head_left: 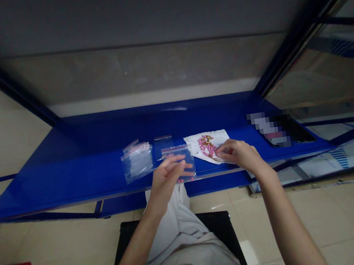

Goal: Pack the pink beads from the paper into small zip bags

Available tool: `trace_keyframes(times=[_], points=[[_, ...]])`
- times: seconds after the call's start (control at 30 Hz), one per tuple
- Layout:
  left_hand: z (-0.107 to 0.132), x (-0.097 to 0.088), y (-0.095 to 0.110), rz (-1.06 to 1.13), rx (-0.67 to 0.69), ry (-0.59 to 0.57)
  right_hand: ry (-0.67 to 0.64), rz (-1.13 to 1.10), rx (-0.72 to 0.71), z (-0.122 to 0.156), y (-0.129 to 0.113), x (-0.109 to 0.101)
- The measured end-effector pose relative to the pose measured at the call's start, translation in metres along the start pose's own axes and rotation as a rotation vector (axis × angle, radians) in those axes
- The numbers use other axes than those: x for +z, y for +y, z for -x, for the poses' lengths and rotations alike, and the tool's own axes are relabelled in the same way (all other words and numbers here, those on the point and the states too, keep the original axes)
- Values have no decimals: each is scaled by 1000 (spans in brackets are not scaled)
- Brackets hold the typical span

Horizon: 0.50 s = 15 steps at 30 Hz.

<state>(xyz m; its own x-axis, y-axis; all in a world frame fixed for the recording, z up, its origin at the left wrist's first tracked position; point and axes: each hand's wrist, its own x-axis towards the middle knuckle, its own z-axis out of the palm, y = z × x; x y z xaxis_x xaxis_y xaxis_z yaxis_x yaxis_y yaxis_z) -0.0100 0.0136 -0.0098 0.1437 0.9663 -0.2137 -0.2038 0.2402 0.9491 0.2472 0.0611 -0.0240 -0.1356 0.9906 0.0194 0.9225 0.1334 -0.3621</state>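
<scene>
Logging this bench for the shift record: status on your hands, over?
Left hand gripping clear zip bag. Right hand at pink tablets on white paper. Stack of zip bags left, off to the side.

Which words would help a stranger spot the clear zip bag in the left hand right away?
On the blue shelf, find the white paper heaped with pink tablets. Just left of it, the person's left hand holds a small clear zip bag. Unlike the stack further left and the lone bag behind it, this one is in hand.

Plastic zip bags [137,162] on the shelf [55,184], left of tablets [207,146] on a paper sheet [220,140]
</scene>
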Motion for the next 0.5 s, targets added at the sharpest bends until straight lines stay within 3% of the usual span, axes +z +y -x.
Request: trace_keyframes(times=[0.1, 0.27, 0.4, 0.5], points=[[0, 2, -3, 11, 77, 48, 82, -50, -39, 6, -10, -12], [2, 6, -6, -32, 134, 78, 219, -384, -242, 24, -51, -36], [4, 9, -4, -130, 153, 56, 200, -546, -360, 35, -85, -41], [7, 10, 0, -163, 225, 41, 137, -594, -441, 38, -98, -38]])
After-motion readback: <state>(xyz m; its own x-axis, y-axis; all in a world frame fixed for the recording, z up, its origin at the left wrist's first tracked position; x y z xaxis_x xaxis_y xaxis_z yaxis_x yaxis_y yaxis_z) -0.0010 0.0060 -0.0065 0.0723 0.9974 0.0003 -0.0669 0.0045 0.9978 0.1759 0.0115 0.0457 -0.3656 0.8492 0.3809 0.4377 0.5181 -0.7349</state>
